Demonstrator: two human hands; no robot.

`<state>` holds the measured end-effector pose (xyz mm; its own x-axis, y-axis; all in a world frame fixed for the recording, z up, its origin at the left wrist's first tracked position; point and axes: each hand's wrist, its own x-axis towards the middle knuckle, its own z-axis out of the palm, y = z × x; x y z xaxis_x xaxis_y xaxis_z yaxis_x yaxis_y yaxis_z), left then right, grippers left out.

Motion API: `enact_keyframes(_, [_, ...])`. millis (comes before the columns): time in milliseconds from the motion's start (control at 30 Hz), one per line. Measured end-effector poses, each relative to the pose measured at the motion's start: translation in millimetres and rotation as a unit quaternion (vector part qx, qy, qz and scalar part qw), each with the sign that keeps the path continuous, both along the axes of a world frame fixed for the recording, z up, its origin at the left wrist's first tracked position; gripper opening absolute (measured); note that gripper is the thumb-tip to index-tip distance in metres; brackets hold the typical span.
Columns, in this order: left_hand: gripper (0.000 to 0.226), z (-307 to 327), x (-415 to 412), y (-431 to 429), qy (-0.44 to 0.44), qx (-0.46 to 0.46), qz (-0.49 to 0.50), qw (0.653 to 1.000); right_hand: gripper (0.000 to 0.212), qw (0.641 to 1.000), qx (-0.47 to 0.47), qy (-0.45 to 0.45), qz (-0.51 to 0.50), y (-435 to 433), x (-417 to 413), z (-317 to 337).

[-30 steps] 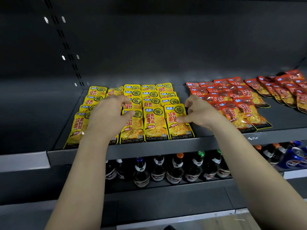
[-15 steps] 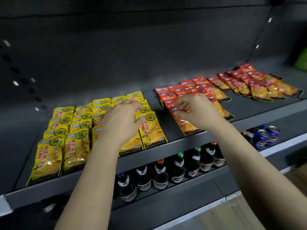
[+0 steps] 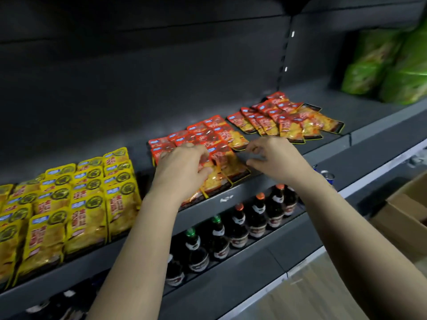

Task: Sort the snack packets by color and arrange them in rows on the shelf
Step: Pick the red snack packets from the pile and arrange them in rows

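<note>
Yellow snack packets (image 3: 76, 204) lie in neat overlapping rows on the left of the dark shelf (image 3: 261, 185). In the middle sits a block of red snack packets (image 3: 208, 137), with a looser red group (image 3: 288, 118) further right. My left hand (image 3: 182, 172) rests on the front red packets, its bent fingers pressing down on them. Just off that block's right edge is my right hand (image 3: 277, 160), fingers loosely curled and fingertips close to the front packet's corner. Nothing shows between thumb and fingers.
Dark glass bottles (image 3: 238, 229) with coloured caps stand on the shelf below, and blue cans (image 3: 328, 176) are to their right. Green bags (image 3: 388, 65) fill the upper right shelf. A cardboard box (image 3: 402, 218) sits on the floor at right.
The view has swung right. Both hands moved off the yellow packets to the middle red block; the left now lies on it and the right is at its right edge.
</note>
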<state>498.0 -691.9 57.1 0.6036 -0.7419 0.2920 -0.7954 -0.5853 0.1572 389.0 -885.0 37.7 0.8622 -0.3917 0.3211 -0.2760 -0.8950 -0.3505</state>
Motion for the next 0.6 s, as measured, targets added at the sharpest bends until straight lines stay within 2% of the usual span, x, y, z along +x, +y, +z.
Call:
enact_keyframes(300, [0.033, 1.0, -29.8, -86.6, 0.019, -0.023, 0.028, 0.999, 0.022, 1.0, -0.008, -0.001, 0.011, -99.9, -35.4, 3.1])
enact_keyframes(600, [0.032, 4.2, -14.2, -122.7, 0.015, -0.027, 0.075, 0.997, 0.02, 0.999, 0.001, -0.012, 0.044, -147.5, -7.2, 3.5])
